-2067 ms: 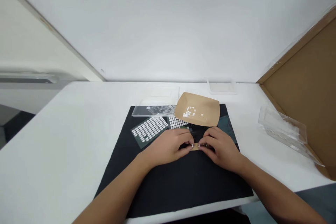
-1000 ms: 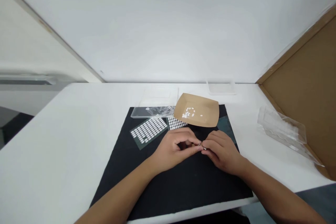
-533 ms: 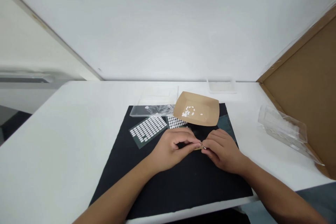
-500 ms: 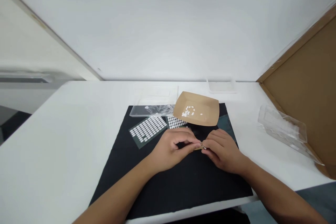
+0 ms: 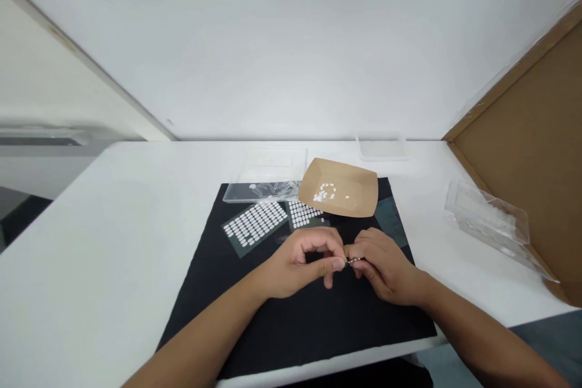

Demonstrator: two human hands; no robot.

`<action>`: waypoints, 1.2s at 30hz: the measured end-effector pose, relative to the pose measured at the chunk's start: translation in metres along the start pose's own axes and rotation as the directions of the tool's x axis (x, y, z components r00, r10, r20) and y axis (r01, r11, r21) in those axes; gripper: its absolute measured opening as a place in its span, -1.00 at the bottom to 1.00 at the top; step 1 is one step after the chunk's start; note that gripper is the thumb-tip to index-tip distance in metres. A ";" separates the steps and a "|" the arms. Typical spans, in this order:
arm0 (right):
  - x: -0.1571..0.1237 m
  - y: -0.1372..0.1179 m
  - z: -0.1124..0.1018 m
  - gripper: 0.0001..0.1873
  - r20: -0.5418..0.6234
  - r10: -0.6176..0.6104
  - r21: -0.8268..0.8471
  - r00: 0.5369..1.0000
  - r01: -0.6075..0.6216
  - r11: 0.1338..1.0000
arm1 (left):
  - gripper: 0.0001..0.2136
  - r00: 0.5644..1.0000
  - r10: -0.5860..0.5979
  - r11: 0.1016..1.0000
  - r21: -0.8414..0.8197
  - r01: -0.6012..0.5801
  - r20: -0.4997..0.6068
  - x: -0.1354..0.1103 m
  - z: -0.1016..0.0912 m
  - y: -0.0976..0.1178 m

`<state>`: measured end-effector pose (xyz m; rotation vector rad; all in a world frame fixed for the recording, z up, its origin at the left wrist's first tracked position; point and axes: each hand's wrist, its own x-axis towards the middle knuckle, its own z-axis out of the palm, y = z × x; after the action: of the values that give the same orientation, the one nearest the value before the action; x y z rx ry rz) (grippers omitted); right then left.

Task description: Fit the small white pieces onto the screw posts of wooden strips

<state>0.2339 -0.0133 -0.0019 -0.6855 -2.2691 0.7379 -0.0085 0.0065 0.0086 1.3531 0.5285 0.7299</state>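
small metal piece (image 5: 354,260) | silvery, thin | partly hidden | pinched between 2 hands (image 5: 302,264)

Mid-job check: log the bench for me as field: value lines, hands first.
Left hand: pinching a small metallic item
Right hand: fingers on the same item
Item type: too small to tell
Sheets of white ovals: two, on the black mat, beyond the left hand
Brown paper tray: loose white ovals inside
Clear tray: thin clear pieces inside
Clear containers: on the white table, right of the mat
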 end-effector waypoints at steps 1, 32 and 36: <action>0.000 0.000 0.000 -0.72 0.003 -0.004 0.015 1.000 0.004 1.000 | -0.73 1.000 -0.012 0.999 -0.033 0.013 0.019 -0.001 0.000 -0.001; 0.001 0.003 -0.001 -0.85 -0.049 -0.056 -0.171 0.997 0.047 0.984 | -0.81 0.999 0.044 0.996 0.077 -0.043 -0.011 0.000 0.001 -0.009; 0.003 0.003 0.000 -0.85 -0.037 -0.091 -0.288 0.995 0.076 0.955 | -0.81 0.996 0.040 0.991 0.132 -0.029 -0.080 0.002 0.003 -0.009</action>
<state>0.2324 -0.0091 -0.0027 -0.7256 -2.3661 0.3497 -0.0035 0.0052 0.0001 1.4615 0.6293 0.7932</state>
